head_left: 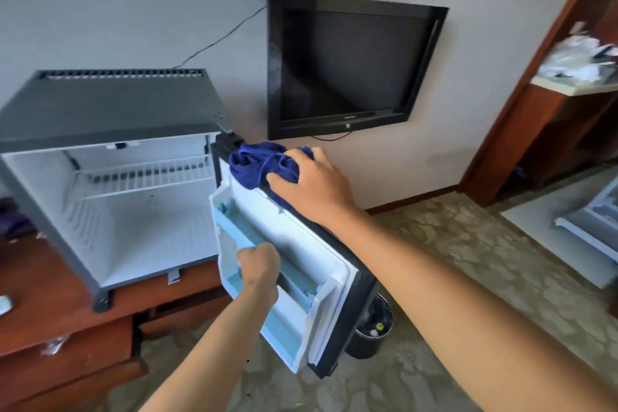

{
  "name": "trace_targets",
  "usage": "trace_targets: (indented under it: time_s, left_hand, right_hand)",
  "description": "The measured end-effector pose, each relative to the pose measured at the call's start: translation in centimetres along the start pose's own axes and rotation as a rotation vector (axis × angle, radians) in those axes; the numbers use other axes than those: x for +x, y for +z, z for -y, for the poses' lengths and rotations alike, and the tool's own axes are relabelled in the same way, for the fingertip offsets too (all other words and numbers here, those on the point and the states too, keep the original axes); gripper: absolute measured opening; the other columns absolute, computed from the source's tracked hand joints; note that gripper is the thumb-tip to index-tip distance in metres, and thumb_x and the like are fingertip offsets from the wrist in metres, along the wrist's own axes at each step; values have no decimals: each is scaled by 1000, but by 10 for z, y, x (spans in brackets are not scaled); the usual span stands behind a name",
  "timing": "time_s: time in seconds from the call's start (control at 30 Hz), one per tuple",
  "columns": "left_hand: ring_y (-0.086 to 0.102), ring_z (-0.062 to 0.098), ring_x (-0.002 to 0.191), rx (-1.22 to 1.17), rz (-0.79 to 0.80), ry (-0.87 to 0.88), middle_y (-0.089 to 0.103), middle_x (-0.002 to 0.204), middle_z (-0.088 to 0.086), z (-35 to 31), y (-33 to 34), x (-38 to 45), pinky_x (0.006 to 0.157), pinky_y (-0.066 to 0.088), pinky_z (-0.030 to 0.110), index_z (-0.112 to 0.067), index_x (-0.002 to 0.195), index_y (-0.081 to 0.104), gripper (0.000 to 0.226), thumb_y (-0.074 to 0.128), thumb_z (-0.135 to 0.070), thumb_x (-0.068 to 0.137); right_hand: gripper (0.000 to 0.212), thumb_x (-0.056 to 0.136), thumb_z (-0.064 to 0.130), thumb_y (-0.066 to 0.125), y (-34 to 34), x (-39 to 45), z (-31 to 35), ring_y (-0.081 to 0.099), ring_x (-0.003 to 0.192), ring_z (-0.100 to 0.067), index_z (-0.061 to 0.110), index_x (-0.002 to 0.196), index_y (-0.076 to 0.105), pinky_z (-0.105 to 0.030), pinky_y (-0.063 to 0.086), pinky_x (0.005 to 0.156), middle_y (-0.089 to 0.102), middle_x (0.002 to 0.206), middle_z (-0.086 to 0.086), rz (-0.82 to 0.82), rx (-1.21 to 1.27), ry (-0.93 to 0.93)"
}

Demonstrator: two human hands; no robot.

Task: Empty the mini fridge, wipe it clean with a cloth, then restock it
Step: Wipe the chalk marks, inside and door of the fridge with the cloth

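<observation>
At far left, the reddish-brown wooden bench (50, 294) carries the grey mini fridge (110, 104), which sits on its top near the front edge. The fridge cavity is white inside, and a white wire shelf (140, 174) spans its upper part. Nothing else can be seen on the fridge floor.

The fridge door (301, 264), white on the inside with a dark outer edge, stands swung open to the right of the cabinet. Pale blue plastic door racks (240, 231) run down its inner face. The left hand (261, 266) is curled round the edge of one of these racks, gripping it about halfway down the door.

On the top edge of the door lies a bunched dark blue cloth (257, 160). The right hand (311, 184) presses down on it with fingers spread and only slightly bent, the palm covering the cloth's right part.

Behind the door, on the grey wall, hangs a black flat-screen television (351, 67). Below the door's lower corner stands a dark round waste bin (371, 334) on the patterned carpet (468, 261). At far right is a reddish wooden door frame (521, 84).
</observation>
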State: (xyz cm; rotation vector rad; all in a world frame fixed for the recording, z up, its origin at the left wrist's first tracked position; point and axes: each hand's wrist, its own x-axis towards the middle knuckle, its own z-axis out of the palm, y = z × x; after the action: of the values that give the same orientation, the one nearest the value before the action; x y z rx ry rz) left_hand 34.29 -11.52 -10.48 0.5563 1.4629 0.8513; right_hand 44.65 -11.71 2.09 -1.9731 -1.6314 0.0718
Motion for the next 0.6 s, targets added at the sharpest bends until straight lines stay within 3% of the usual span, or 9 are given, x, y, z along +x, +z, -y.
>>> trace_targets:
  time_s: [0.07,0.17,0.27,0.37,0.43,0.5,0.6]
  left_hand:
    - [61,35,90,24,-8,46,61,103,18,-7,-4,-7,74,49,41,0,124,51,37,41,-10,90]
    - [50,29,75,50,11,174,49,82,11,-29,-9,-29,61,38,31,-3,103,53,18,40,-3,91]
    - [41,26,68,152,33,269,43,74,9,-42,-22,-50,56,30,29,-9,80,47,6,43,-5,83]
    - [61,35,75,165,57,224,61,87,22,-40,-53,-61,62,49,35,-7,86,52,12,48,2,93]
    - [65,34,73,124,108,186,65,85,20,-36,-78,-69,69,56,40,-5,92,55,8,53,0,98]
    - [65,33,70,65,146,169,67,78,18,-30,-103,-71,70,58,42,-3,99,60,10,58,-13,99]
    - [70,35,77,-46,169,102,73,88,19,-21,-138,-66,73,58,45,-1,115,67,42,61,-39,99]
  right_hand:
    - [48,86,62,60,1,-1,3,60,111,-35,40,128,56,-39,48,94,48,128,0,-7,2,0]
    - [46,88,61,58,0,-2,5,59,112,-36,36,126,58,-37,44,90,49,128,-1,-13,-20,-26]
    - [45,88,61,58,-4,1,-2,59,113,-35,36,127,59,-37,44,90,49,131,0,-25,-31,-40]
    - [46,88,62,58,-5,5,-11,60,113,-34,38,127,59,-38,46,92,49,134,2,-21,-3,-46]
    - [48,87,64,57,-4,8,-15,60,113,-33,38,127,59,-38,48,92,50,135,3,-27,0,-49]
    - [49,86,64,58,-2,9,-16,60,112,-32,37,127,60,-38,49,91,52,134,3,-41,-3,-61]
    - [44,83,60,64,-7,8,-13,62,106,-35,31,115,68,-39,52,87,59,125,1,-117,-25,-46]
